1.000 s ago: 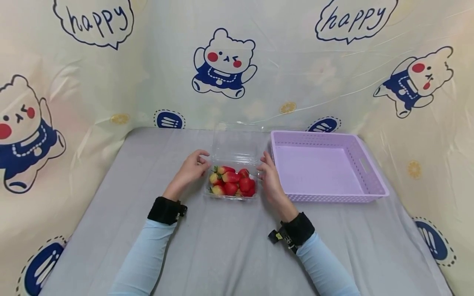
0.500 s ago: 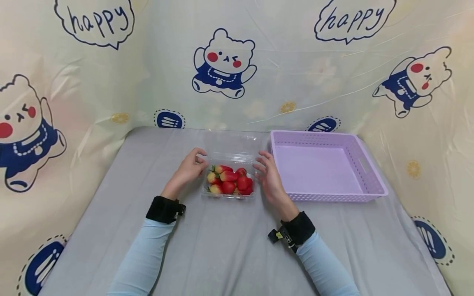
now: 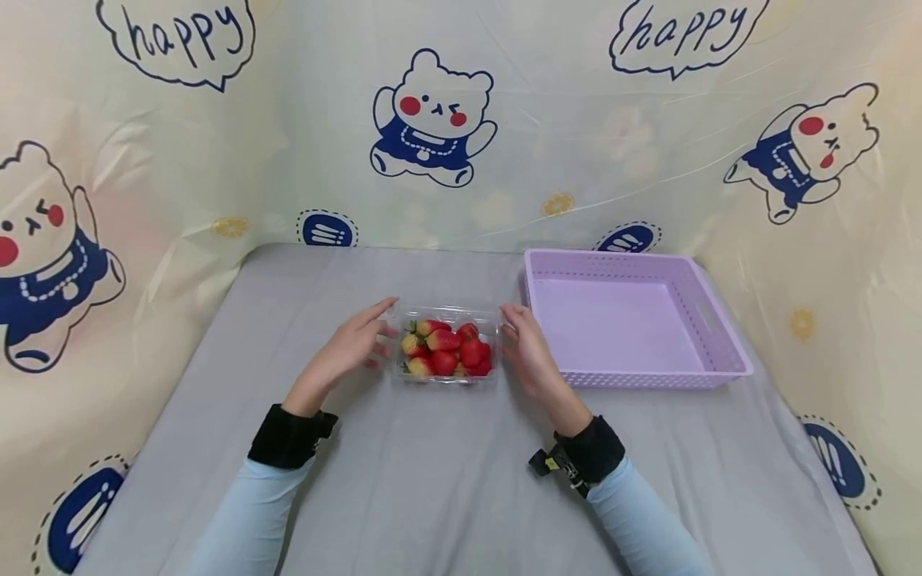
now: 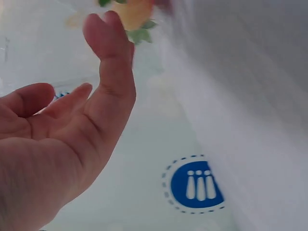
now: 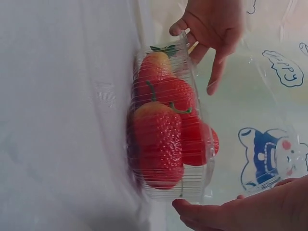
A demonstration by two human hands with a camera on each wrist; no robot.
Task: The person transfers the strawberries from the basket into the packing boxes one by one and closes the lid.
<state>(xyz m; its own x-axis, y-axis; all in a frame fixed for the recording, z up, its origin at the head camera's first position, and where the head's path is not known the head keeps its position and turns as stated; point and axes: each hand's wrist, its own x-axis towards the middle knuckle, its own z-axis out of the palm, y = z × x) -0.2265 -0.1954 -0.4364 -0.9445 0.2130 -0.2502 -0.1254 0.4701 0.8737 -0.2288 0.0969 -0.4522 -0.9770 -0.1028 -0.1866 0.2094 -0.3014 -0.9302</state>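
A clear plastic clamshell box (image 3: 446,379) of red strawberries (image 3: 444,342) sits mid-table in the head view. Beside its left end is my left hand (image 3: 356,342), index finger stretched toward the back corner. That hand (image 4: 91,115) shows an upraised finger and nothing in its grasp in the left wrist view. At the box's right end, my right hand (image 3: 528,350) has its fingertips at the wall; firm contact is hard to tell. The right wrist view shows the box (image 5: 192,185) side-on between both hands. Its transparent lid is hard to make out.
A lilac perforated basket (image 3: 612,320) stands right of the box, close behind my right hand. Grey cloth (image 3: 432,480) covers the table. A curtain (image 3: 540,144) printed with bears hangs along the back and sides.
The lid stood raised behind the box, leaned further back, and is now hardly visible in the head view. My left hand has drawn slightly left, its index finger straightening.
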